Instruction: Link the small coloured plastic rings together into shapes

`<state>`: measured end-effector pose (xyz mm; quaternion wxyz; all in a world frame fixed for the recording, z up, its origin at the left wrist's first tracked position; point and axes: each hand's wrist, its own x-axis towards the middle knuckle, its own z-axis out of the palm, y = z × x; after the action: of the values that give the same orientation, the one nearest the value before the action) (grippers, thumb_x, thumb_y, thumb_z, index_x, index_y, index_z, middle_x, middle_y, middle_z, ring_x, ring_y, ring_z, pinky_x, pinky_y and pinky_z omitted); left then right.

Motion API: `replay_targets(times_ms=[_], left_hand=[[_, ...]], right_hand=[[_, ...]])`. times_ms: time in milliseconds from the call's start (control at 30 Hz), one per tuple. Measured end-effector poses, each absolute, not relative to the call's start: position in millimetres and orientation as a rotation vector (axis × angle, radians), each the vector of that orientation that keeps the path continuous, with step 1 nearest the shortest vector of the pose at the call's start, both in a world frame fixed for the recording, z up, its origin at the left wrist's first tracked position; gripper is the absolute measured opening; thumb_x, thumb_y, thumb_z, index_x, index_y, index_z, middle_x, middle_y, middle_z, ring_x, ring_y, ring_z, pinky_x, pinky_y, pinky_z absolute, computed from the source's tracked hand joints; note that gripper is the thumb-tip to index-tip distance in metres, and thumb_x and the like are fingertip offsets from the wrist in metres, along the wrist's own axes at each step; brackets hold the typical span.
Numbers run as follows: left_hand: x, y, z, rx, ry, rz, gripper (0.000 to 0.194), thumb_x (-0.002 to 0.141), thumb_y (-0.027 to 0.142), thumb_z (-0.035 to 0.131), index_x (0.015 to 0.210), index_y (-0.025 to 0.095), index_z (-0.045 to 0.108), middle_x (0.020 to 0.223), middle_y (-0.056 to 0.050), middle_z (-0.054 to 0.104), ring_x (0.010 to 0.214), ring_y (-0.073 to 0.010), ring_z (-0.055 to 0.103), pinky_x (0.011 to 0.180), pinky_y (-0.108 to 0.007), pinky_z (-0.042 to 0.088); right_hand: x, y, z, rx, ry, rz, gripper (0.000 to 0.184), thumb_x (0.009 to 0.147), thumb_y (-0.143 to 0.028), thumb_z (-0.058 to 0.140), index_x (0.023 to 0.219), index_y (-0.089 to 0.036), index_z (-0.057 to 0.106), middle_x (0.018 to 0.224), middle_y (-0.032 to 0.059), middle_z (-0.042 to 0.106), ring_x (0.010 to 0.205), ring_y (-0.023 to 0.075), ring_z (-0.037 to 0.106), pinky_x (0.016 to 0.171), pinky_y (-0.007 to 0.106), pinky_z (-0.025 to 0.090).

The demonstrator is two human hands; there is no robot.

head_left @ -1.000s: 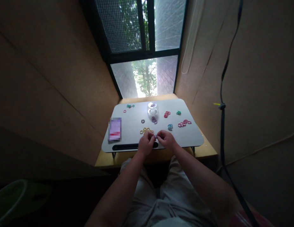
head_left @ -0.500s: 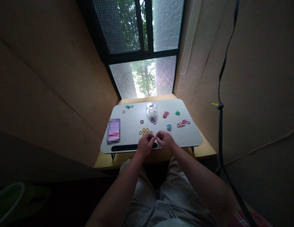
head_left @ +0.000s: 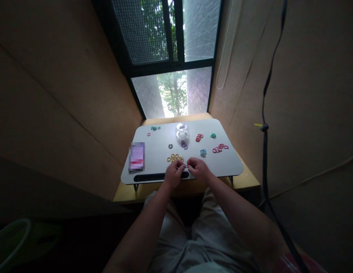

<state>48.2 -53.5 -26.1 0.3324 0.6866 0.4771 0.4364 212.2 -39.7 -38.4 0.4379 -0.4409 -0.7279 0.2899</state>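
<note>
My left hand (head_left: 175,172) and my right hand (head_left: 198,168) meet over the near edge of the white table (head_left: 159,165). Both are closed, thumb and fingertips pinched around something small and pale between them, too small to name. Just beyond my left hand lie several yellow rings (head_left: 173,157). Past them are a dark grey ring (head_left: 170,146) and a purple cluster of rings (head_left: 184,144). To the right of my right hand sit blue rings (head_left: 203,152) and a row of pinkish-red rings (head_left: 220,148).
A clear round container (head_left: 182,132) stands at the back middle. Red rings (head_left: 199,137) and green rings (head_left: 213,135) lie right of it, more green rings (head_left: 154,128) and a pink ring (head_left: 148,134) left. A blurred-out purple rectangle (head_left: 137,156) lies beside the black slot (head_left: 149,177).
My fingertips have shifted very slightly, with a little more of the small pale thing showing between them. Everything on the table stays where it was.
</note>
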Motion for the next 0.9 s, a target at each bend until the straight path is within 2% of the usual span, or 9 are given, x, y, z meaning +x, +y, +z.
replay_targets(times_ms=[267,500,700,900], left_hand=[[46.2,-54.3,-27.8,1.76,1.21,1.123,0.016,0.085,0.031,0.053,0.077,0.018,0.055,0.071,0.002,0.056,0.067,-0.0118,0.049,0.064,-0.023,0.04],[49.2,-57.8,-23.0,1.802,1.308,1.082,0.021,0.083,0.038,0.057,0.083,0.018,0.063,0.073,0.0,0.062,0.065,-0.0119,0.054,0.061,-0.023,0.042],[50.5,-57.7,-21.9,1.812,1.341,1.137,0.017,0.083,0.034,0.058,0.085,0.019,0.066,0.075,0.0,0.066,0.067,-0.0124,0.057,0.063,-0.024,0.043],[51.8,-59.6,-22.3,1.816,1.389,1.143,0.022,0.083,0.039,0.059,0.081,0.018,0.065,0.067,0.001,0.062,0.061,-0.0113,0.054,0.059,-0.023,0.041]], right_hand=[[212.0,-41.4,-34.2,-1.078,-1.81,0.725,0.007,0.072,-0.017,0.05,0.067,-0.019,0.053,0.061,-0.0036,0.05,0.057,0.0104,0.044,0.056,0.021,0.035],[213.3,-41.2,-34.9,-1.113,-1.739,0.772,0.004,0.072,-0.019,0.053,0.068,-0.018,0.054,0.06,-0.0036,0.051,0.056,0.0104,0.043,0.053,0.021,0.036],[213.6,-41.1,-33.7,-1.104,-1.722,0.765,0.006,0.073,-0.02,0.054,0.067,-0.019,0.053,0.06,-0.0033,0.052,0.056,0.0108,0.045,0.054,0.022,0.037],[213.0,-43.0,-30.0,-1.07,-1.722,0.848,0.008,0.078,-0.024,0.055,0.075,-0.018,0.06,0.067,-0.0007,0.061,0.061,0.0127,0.053,0.058,0.024,0.043]])
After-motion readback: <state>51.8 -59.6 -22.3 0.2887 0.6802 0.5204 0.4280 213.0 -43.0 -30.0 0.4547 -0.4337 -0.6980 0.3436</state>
